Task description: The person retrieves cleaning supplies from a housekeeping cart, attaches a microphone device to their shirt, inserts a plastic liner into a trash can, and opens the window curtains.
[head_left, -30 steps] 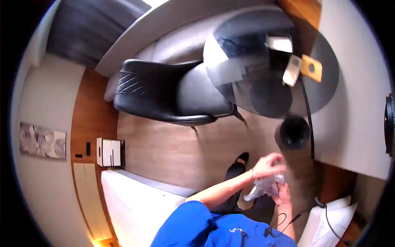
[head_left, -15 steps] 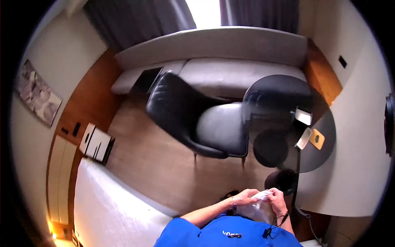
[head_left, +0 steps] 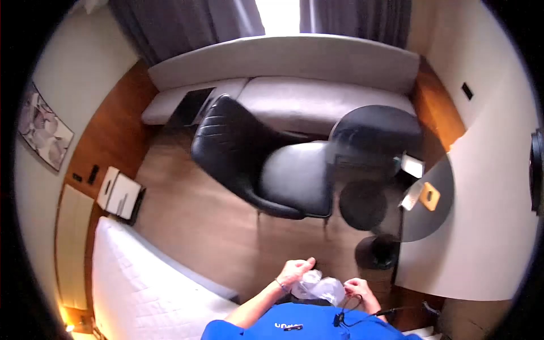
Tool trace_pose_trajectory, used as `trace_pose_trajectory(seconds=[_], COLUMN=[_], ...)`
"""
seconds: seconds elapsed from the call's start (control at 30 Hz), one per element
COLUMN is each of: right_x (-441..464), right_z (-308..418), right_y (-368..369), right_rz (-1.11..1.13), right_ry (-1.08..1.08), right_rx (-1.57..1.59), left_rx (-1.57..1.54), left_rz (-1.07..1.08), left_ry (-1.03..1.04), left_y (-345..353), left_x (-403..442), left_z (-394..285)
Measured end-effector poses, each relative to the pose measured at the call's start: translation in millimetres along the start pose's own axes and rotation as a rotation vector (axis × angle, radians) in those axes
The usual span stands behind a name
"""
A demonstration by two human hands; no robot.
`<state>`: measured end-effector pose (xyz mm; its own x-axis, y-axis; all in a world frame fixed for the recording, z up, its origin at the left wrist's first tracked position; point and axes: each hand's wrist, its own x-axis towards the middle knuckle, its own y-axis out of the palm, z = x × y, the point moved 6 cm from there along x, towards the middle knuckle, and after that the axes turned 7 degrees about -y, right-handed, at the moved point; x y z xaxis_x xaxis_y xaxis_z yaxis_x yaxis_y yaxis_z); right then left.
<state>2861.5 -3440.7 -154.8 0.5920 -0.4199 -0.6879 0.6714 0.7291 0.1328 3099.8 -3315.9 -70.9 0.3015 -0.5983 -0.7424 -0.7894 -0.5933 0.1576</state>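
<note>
A thin, clear plastic bag (head_left: 324,289) hangs bunched between my two hands, low in front of the blue shirt. My left hand (head_left: 297,271) is closed at the bag's left edge, its thumb and fingers pressed together. On the bag's right side, my right hand (head_left: 358,287) pinches the plastic with its fingertips. A dark cable with a clip runs over the shirt beside my right hand.
A black bin (head_left: 376,253) stands on the floor ahead, right of a black chair (head_left: 294,175). Behind are a round dark table (head_left: 433,224) holding small items and a grey sofa (head_left: 328,96). A white bed (head_left: 153,283) lies at the left.
The view has turned toward the sofa and window. My hands came together on the bag, then moved apart, with the plastic now spread between them.
</note>
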Motion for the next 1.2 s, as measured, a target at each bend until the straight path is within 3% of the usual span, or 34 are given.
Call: trace_pose_trajectory(seconds=[0.03, 0.13, 0.17, 0.2, 0.23, 0.3, 0.33, 0.37, 0.43, 0.5, 0.53, 0.6, 0.67, 0.7, 0.77, 0.87, 0.97, 1.03, 1.1, 1.2], right_x=[16.6, 60.4, 74.7, 95.5, 109.6, 120.6, 142.5, 145.1, 157.9, 194.8, 213.5, 248.8, 291.4, 306.8, 353.4, 380.7, 418.2, 446.5, 460.9, 509.5], right_z=[-19.1, -9.3, 20.7, 103.1, 137.0, 232.6, 259.3, 302.2, 373.8, 425.3, 447.7, 480.1, 497.8, 505.1, 508.7, 528.5, 562.7, 585.4, 616.5, 672.3], right_y=[3.0, 35.0, 52.7, 109.8, 142.0, 230.1, 268.4, 316.5, 405.3, 481.2, 514.0, 570.4, 605.9, 617.1, 611.4, 598.2, 588.7, 575.4, 563.6, 528.0], right_rz=[0.052, 0.283, 0.291, 0.324, 0.316, 0.336, 0.362, 0.339, 0.239, 0.067, 0.004, -0.195, -0.279, -0.328, -0.287, -0.254, -0.354, -0.422, -0.5, -0.787], right_ry=[0.046, 0.018, -0.079, -0.515, -0.55, -0.866, -0.869, -1.015, -1.286, -1.634, -1.672, -1.506, -1.303, -1.168, -0.853, -0.868, -0.78, -0.748, -0.683, -0.634], right_rx=[-0.106, -0.114, -0.361, -0.733, -0.743, -0.861, -0.742, -0.739, -0.771, -0.8, -0.796, -1.086, -1.319, -1.444, -1.316, -1.107, -1.079, -1.1, -1.149, -1.239], left_rx=[-0.075, -0.099, -0.159, -0.417, -0.306, -0.499, -0.812, -1.119, -1.429, -0.96, -0.957, -0.961, -0.718, -0.704, -0.629, -0.39, -0.215, -0.14, -0.005, 0.069], left_rz=[-0.078, -0.378, -0.51, -0.672, -0.806, -1.026, -1.022, -1.0, -0.833, -1.283, -1.302, -1.284, -1.229, -1.168, -1.018, -0.86, -0.743, -0.659, -0.715, -0.787], left_ry=[-0.032, 0.146, 0.199, 0.234, 0.231, 0.24, 0.264, 0.291, 0.393, 0.288, 0.263, 0.233, 0.214, 0.209, 0.26, 0.292, 0.49, 0.473, 0.49, 0.305], left_y=[-24.7, -142.5, -182.5, -271.1, -308.5, -391.7, -412.0, -434.3, -491.2, -530.2, -551.7, -581.7, -630.6, -639.8, -657.4, -661.4, -662.1, -671.1, -695.6, -753.6], left_x=[-25.6, -45.1, -62.3, -69.7, -89.4, -107.1, -120.2, -136.0, -142.6, -155.3, -153.7, -144.7, -111.2, -103.0, -60.2, -4.8, 43.4, 61.2, 75.8, 95.7], left_z=[-7.4, 37.2, 46.5, 98.4, 113.2, 187.2, 206.0, 217.6, 253.8, 247.0, 246.7, 209.3, 187.9, 142.2, 49.8, -74.7, -170.1, -208.2, -228.5, -259.6])
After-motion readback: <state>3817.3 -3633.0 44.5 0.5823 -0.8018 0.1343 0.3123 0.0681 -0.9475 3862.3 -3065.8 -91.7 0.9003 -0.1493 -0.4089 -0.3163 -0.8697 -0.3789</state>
